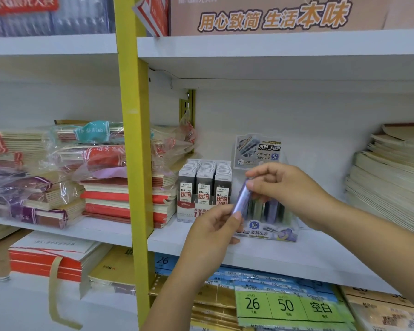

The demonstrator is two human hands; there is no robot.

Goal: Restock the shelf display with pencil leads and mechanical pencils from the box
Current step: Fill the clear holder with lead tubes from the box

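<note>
A small purple lead tube (241, 198) is held between both hands in front of the shelf. My left hand (209, 237) pinches its lower end and my right hand (282, 189) pinches its top. Just behind it stands a display box (271, 231) with several purple and green tubes upright in it and a printed card (257, 150) at its back. To the left sits a second display box (204, 185) packed with rows of 0.5 HB lead cases. No supply box is in view.
Both displays stand on a white shelf (285, 256). A yellow upright (134, 151) divides the bays. Stacks of wrapped notebooks (101, 168) fill the left side, paper stacks (392, 177) the right. Loose-leaf packs (287, 304) lie on the shelf below.
</note>
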